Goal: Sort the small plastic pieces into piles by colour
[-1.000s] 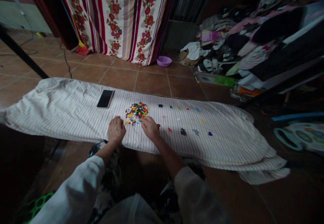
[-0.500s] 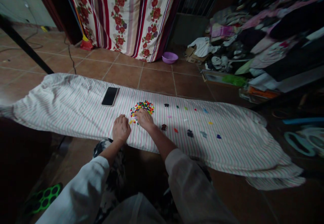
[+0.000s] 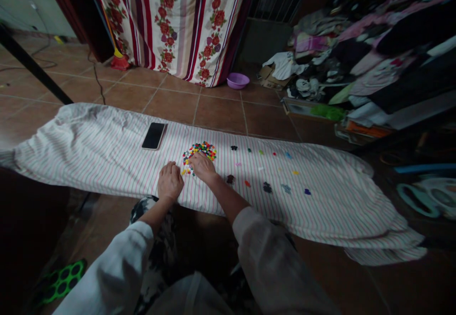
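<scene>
A pile of small multicoloured pieces [image 3: 208, 147] lies on the striped cloth [image 3: 107, 148]. My right hand [image 3: 203, 167] rests on the pile's near side, fingers bent down into the pieces; whatever its fingertips hold is too small to make out. Just left of it, my left hand [image 3: 170, 182] lies on the cloth with curled fingers, close to a few yellow pieces [image 3: 185, 171]; its fingertips are hidden. Right of the pile, small groups sorted by colour are spread out, among them black [image 3: 234, 148], brown [image 3: 230, 179], dark grey [image 3: 267, 187], light blue [image 3: 288, 155] and dark blue [image 3: 307, 192].
A phone [image 3: 154, 136] lies on the cloth left of the pile. Beyond the cloth are a floral curtain [image 3: 185, 25], a purple basin [image 3: 238, 81] and a red broom [image 3: 120, 62] on the tiled floor. Heaped clothes [image 3: 381, 63] stand at the right.
The whole view has shifted very slightly to the left. Both hands keep nearly the same place and pose.
</scene>
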Motion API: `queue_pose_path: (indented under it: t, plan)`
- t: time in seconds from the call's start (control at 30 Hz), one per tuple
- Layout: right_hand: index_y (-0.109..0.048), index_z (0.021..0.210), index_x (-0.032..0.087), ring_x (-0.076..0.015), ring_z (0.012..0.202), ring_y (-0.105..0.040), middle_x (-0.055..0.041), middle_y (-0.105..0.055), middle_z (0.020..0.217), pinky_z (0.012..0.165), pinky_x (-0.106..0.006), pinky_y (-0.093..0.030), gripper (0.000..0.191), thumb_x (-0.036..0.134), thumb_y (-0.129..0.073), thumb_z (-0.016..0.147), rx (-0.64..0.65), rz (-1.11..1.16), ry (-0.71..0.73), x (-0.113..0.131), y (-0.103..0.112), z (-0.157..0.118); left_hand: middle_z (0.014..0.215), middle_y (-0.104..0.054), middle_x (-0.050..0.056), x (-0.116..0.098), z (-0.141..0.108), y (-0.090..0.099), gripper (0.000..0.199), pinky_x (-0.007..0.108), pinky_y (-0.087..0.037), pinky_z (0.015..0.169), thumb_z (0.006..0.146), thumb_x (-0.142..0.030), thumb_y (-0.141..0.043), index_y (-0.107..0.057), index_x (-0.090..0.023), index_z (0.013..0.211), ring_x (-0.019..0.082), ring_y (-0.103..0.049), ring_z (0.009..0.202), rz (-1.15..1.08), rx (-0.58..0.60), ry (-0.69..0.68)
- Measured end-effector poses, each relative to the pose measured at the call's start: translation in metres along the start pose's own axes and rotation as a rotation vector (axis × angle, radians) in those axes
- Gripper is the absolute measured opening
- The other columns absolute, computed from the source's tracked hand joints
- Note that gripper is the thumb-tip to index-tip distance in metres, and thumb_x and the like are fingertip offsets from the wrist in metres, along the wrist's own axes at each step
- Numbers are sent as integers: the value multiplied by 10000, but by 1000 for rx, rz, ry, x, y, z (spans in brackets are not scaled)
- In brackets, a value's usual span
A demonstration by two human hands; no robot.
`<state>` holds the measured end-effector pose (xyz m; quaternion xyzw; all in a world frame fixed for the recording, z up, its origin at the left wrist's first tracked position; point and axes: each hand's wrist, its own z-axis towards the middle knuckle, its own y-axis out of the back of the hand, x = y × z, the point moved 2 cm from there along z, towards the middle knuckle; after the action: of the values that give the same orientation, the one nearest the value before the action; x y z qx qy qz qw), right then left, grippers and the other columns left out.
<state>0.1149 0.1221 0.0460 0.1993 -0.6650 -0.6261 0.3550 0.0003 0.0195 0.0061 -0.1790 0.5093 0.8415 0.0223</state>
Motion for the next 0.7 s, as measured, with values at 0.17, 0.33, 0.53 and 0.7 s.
queue_pose_path:
  t: [0.17,0.33,0.53,0.7]
  plan:
    - [-737,912,207,-213,994,-527,-93,-642,987,823,-294,-433,235,187,-503,929,39,-45,-20,2,5,4,1197,-612,185,-1,0,1,249,471,-401,1007,886,-183,-391,-584,-146,1038,293,-527,1190,-40,5,22]
    - [-743,912,174,-219,988,-554,-118,-666,1005,826,-304,-448,257,173,-486,926,72,-75,-48,7,8,9,1176,-622,163,-2,0,1,239,463,-400,1003,893,-196,-388,-581,-159,1029,290,-546,1161,-19,-21,6]
    - [-741,952,146,-241,1026,-564,-151,-669,1057,858,-334,-463,255,135,-491,906,64,-80,-72,13,9,13,1176,-621,155,-1,0,1,224,447,-406,998,895,-186,-388,-576,-159,1013,292,-543,1168,2,-24,-8]
    - [-746,928,151,-243,1033,-568,-149,-676,1054,857,-329,-465,246,142,-503,898,90,-77,-69,14,12,16,1173,-622,173,-2,0,1,224,452,-413,989,894,-186,-394,-577,-149,1017,291,-541,1170,-14,-17,-1]
